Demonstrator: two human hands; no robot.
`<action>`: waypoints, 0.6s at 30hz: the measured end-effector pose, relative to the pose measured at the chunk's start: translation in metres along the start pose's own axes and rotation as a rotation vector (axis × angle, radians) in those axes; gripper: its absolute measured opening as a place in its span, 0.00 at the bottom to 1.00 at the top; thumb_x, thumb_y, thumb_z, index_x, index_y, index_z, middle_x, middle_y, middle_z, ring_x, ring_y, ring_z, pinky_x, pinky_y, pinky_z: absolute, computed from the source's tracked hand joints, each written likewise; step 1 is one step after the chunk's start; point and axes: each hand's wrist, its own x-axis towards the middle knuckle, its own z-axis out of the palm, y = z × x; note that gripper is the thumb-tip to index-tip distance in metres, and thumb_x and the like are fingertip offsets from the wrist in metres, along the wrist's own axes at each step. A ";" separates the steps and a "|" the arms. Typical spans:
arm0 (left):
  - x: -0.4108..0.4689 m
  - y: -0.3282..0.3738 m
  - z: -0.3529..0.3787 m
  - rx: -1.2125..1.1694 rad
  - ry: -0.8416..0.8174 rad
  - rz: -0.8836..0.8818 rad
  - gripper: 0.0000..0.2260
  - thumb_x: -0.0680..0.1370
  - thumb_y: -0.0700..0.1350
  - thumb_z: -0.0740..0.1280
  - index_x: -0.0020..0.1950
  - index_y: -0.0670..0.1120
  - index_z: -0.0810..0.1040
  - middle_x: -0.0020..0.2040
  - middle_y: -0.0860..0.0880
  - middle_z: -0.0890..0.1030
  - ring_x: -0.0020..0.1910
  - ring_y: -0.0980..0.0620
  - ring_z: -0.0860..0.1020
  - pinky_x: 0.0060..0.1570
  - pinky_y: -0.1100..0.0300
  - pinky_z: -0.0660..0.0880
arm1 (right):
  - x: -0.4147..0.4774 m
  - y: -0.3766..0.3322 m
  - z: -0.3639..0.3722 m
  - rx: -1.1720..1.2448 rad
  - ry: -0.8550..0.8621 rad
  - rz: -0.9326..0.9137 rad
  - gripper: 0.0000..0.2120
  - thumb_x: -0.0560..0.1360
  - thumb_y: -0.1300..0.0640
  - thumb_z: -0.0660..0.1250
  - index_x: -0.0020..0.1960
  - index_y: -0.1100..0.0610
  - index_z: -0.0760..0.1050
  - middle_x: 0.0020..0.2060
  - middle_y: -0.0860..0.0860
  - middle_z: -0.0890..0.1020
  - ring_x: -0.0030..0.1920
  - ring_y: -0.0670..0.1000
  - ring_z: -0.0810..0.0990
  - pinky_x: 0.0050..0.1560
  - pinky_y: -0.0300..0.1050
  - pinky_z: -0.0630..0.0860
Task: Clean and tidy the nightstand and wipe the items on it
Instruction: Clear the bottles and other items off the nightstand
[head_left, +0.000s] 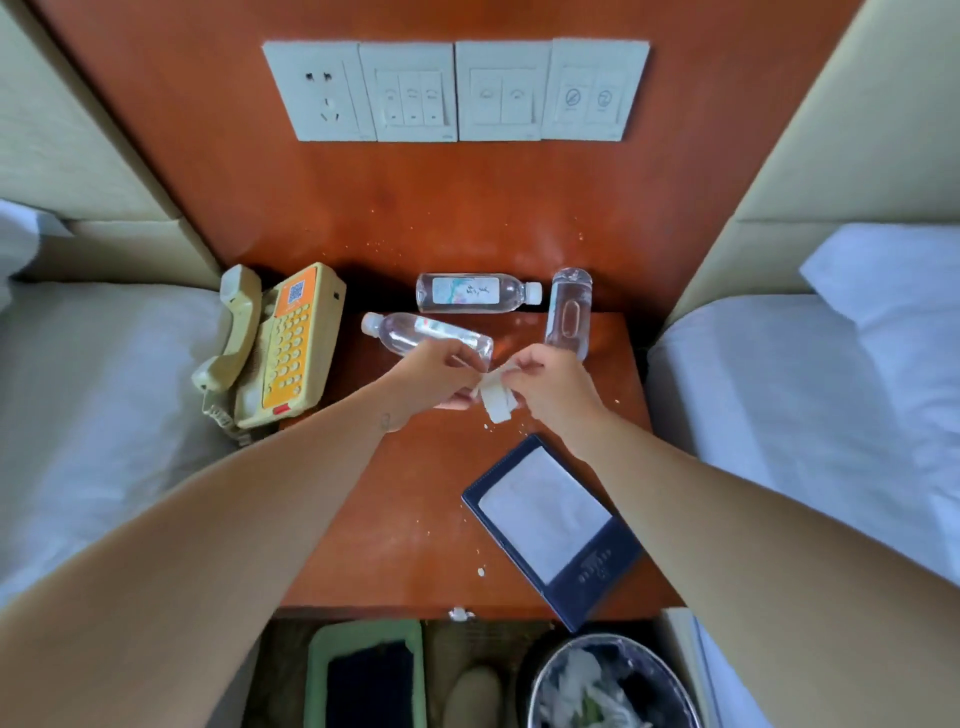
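The wooden tabletop (395, 519) carries a dark blue notepad folder (558, 525), skewed, one corner past the front edge, and a cream-and-orange telephone (283, 345) at the left. Three clear bottles lie flat: the back bottle (472, 292) crosswise, cap right; the slanted bottle (415, 332), cap left; the right bottle (569, 314) lengthwise, front to back. Over the middle, the left hand (436, 376) and right hand (550, 387) pinch a crumpled white tissue (496, 400) between them. White crumbs (480, 571) dot the wood.

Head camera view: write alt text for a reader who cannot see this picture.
A left hand and a right hand pinch a small white tissue between them above a crumb-strewn wooden nightstand. On it lie a beige telephone, clear bottles and a dark blue folder.
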 end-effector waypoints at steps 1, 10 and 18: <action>-0.012 -0.001 0.010 -0.017 -0.043 -0.016 0.03 0.78 0.39 0.67 0.51 0.43 0.79 0.45 0.43 0.83 0.39 0.55 0.82 0.43 0.63 0.81 | -0.014 0.007 -0.006 -0.010 0.012 0.019 0.02 0.75 0.58 0.67 0.45 0.52 0.77 0.41 0.49 0.81 0.45 0.52 0.81 0.46 0.47 0.78; -0.091 -0.017 0.100 0.113 -0.298 -0.072 0.10 0.78 0.41 0.70 0.57 0.41 0.77 0.44 0.45 0.83 0.37 0.57 0.82 0.42 0.67 0.79 | -0.124 0.066 -0.056 0.100 0.003 0.222 0.10 0.76 0.58 0.61 0.44 0.52 0.81 0.41 0.50 0.83 0.45 0.52 0.81 0.46 0.47 0.79; -0.114 -0.048 0.169 0.175 -0.505 -0.128 0.05 0.78 0.43 0.69 0.53 0.45 0.78 0.44 0.47 0.84 0.36 0.58 0.81 0.40 0.67 0.78 | -0.190 0.130 -0.070 0.106 -0.052 0.347 0.07 0.75 0.62 0.64 0.49 0.55 0.79 0.43 0.54 0.83 0.39 0.48 0.82 0.35 0.39 0.76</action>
